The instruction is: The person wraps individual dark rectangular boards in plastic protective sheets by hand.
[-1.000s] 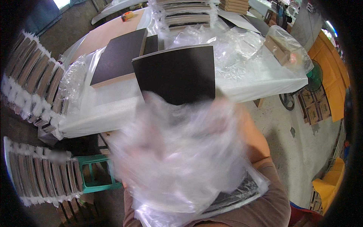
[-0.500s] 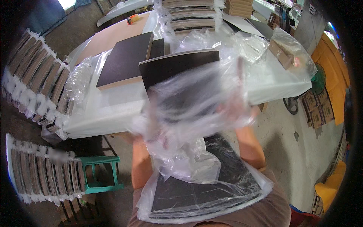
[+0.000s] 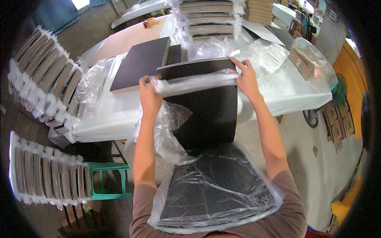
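Over the near edge of the white-covered table (image 3: 119, 119), both hands stretch a clear plastic bag (image 3: 198, 81) across a dark square board (image 3: 206, 107).
Left hand (image 3: 150, 95) and right hand (image 3: 246, 77) are each closed on a bunched bag end; thin film could tear on the board's corners, or the board could slip; bagged stacks stand on the concrete floor (image 3: 317, 166); a green stool (image 3: 109, 180) sits left.
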A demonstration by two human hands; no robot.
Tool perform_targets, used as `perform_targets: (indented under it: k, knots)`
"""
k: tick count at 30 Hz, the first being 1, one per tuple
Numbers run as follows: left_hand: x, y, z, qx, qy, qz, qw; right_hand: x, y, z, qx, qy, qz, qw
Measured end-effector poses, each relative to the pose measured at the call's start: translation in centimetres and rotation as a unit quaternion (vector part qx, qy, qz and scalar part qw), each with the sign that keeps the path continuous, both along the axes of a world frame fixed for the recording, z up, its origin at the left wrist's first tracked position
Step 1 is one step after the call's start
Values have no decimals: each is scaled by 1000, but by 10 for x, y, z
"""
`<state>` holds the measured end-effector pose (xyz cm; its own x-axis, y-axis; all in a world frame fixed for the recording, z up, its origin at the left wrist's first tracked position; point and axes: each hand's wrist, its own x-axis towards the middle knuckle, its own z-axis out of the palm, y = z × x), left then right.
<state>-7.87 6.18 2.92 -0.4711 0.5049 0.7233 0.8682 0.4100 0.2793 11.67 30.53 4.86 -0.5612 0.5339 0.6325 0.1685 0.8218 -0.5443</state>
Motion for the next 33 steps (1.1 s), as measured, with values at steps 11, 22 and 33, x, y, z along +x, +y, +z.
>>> perform_targets:
  k: [11,22,33]
  knots:
    - [16,-24,32,9,-93,-85,992,54,-41,2,84,169,-15,982]
    - [20,-58,8,-55,-701,-188,686,98,-23,37,-664,78,345,659]
    - [72,-90,-134,193,-731,-76,650,105,-52,-170,-783,155,143,585]
